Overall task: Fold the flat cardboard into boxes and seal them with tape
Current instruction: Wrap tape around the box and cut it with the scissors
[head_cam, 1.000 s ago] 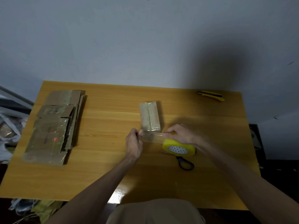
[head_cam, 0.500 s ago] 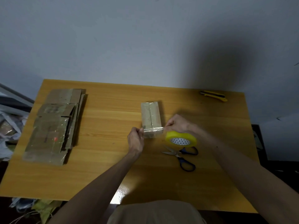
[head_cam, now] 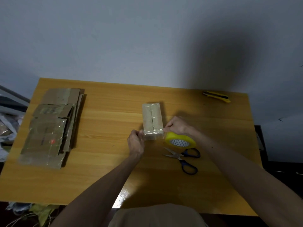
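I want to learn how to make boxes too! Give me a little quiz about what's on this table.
1. True or false: the scissors lie on the table with no hand on them.
2. Where is the stack of flat cardboard? A) at the table's left side B) on the person's lap C) leaning on the wall
3. Fill in: the left hand pinches the end of a clear strip, stretched across the near end of the folded box, which comes off the yellow ____ held in the right hand.

Key: 1 true; 2 A; 3 tape roll
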